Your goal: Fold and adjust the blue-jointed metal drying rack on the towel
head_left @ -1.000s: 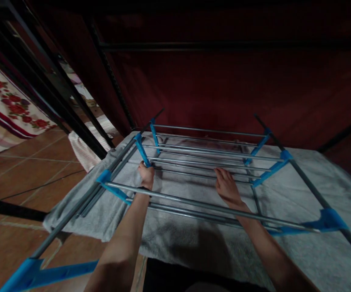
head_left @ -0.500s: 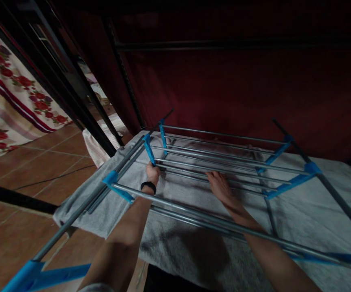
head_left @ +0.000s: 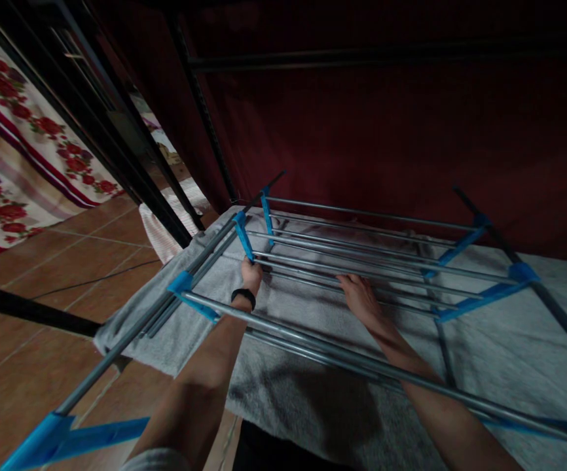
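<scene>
A rack of grey metal tubes [head_left: 313, 332] joined by blue plastic brackets lies across a surface draped in grey cloth. My left hand [head_left: 252, 275], with a black band at the wrist, is closed round the lower end of a blue bracket [head_left: 244, 235], where a thin tube enters it. My right hand [head_left: 359, 296] reaches under the front tube and is closed over one of the thin inner tubes [head_left: 308, 271], its fingertips partly hidden. Another blue bracket [head_left: 480, 302] holds the tubes' right ends.
The grey cloth [head_left: 283, 386] hangs over the near edge. Black metal posts [head_left: 116, 150] stand at the left, with a dark red curtain [head_left: 386, 137] behind. A flowered cloth [head_left: 23, 144] hangs over the tiled floor [head_left: 62, 288], where a thin cable [head_left: 91, 284] lies.
The view has shifted slightly, so the rack and both hands appear a little farther right. Both hands keep their places on the rack.
</scene>
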`<state>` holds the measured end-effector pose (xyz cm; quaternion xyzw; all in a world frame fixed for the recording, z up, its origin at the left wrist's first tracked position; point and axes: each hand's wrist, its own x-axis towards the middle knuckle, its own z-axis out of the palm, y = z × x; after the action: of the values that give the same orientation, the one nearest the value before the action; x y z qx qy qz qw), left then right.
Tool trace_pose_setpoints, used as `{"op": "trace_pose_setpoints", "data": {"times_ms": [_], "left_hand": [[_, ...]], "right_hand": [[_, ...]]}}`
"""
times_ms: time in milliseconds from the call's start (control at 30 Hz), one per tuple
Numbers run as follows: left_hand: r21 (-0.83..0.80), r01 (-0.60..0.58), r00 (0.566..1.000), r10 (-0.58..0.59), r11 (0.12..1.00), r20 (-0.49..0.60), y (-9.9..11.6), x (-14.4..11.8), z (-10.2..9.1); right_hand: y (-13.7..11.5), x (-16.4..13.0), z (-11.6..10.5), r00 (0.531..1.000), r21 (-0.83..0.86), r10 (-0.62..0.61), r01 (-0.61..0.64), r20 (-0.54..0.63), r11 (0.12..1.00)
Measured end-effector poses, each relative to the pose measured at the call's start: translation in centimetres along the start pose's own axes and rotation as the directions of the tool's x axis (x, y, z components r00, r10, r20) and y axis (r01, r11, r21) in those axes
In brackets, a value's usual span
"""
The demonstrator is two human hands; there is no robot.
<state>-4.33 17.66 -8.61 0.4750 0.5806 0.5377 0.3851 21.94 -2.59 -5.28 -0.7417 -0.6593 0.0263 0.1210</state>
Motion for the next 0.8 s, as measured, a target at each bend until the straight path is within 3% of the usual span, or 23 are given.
{"op": "trace_pose_setpoints", "data": {"times_ms": [267,800], "left_hand": [[0.001,0.045,0.999,-0.045,0.999,0.023,0.43,0.30,0.10],[0.049,0.083,0.994,-0.080,0.995,-0.077,-0.21,0.98,0.47]], "right_hand": [[0.14,0.30,-0.24,1.000,0.031,-0.018,0.019,-0.023,0.999],[0.60,0.51,-0.65,0.998,0.015,-0.056,0.055,0.037,0.998]]}}
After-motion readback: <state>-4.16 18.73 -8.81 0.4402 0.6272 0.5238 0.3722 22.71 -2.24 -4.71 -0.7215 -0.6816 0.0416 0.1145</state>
